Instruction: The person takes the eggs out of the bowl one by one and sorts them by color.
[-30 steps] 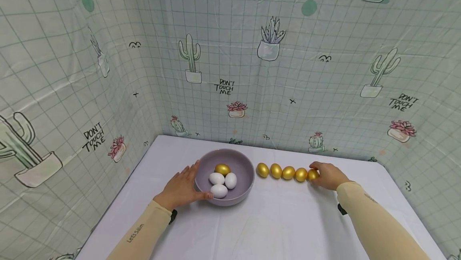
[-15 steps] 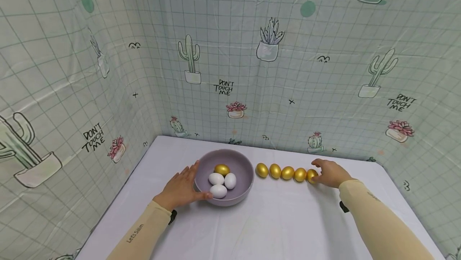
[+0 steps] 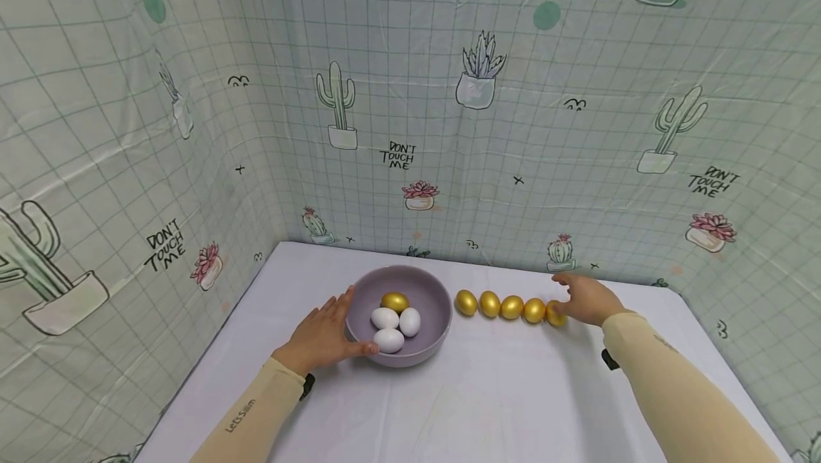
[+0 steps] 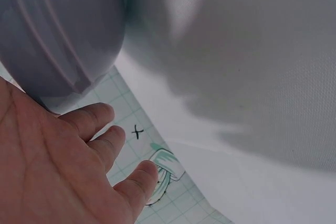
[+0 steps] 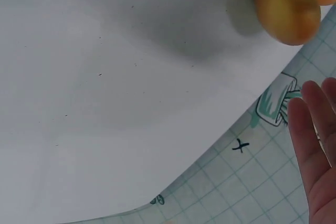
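A purple bowl [image 3: 434,306] stands left of centre in the head view, holding one golden egg [image 3: 395,302] and three white eggs [image 3: 388,340]. My left hand [image 3: 323,333] rests at the bowl's left side, fingers spread along its outside and thumb at the near rim. Several golden eggs [image 3: 511,307] lie in a row to the right of the bowl. At the row's right end, my right hand [image 3: 591,299] hovers by the last golden egg [image 3: 556,315], partly covering it. In the right wrist view its straight fingers [image 5: 307,140] are apart from the egg [image 5: 287,9].
A white cloth covers the table [image 3: 487,392]. Behind and beside it hangs a grid-patterned curtain [image 3: 372,221] with cactus drawings. The table's far edge runs close behind the egg row.
My right hand has loosened from the last golden egg and lifted slightly away, its fingers spreading. The left hand and bowl stay put.
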`<state>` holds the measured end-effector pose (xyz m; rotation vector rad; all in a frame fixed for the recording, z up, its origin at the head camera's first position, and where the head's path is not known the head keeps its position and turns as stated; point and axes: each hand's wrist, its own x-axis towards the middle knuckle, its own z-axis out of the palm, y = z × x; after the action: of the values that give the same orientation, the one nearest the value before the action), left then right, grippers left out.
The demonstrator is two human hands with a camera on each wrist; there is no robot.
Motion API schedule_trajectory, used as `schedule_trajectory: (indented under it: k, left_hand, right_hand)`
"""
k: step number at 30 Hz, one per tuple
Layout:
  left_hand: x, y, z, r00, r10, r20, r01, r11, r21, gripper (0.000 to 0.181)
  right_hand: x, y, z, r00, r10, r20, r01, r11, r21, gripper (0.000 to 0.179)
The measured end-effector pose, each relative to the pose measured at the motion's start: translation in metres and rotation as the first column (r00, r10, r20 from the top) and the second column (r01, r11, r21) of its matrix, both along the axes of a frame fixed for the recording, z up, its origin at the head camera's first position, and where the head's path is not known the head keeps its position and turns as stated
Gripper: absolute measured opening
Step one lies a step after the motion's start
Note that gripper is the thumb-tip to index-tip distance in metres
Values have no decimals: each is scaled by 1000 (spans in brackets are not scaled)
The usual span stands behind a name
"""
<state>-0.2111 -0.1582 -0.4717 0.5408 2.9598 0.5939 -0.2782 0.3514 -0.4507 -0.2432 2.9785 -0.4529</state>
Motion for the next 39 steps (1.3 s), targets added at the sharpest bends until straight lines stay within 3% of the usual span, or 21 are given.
schedule_trajectory:
  k: [11,20,32,39]
  left_hand:
    - [-2,0,-1,1000,2,1,-2,1000,9,125]
    - [-3,0,-2,1000,6,9,-6,1000,17,125]
    - [-1,0,0,1000,-1,9,1,1000,8,124]
    - [0,1,1,1000,3,11,-3,1000,3,124]
  right_hand:
    - [-7,-35,24,993,60,-98,-63,998,-26,65]
    - [-11,-79,38,970,157,-187,-165,986,-31,61]
    - [-14,-120,46,937,260,-232,-277,960,-42,63]
    - [-15,-141,50,929,293,-226,-308,951,-36,63]
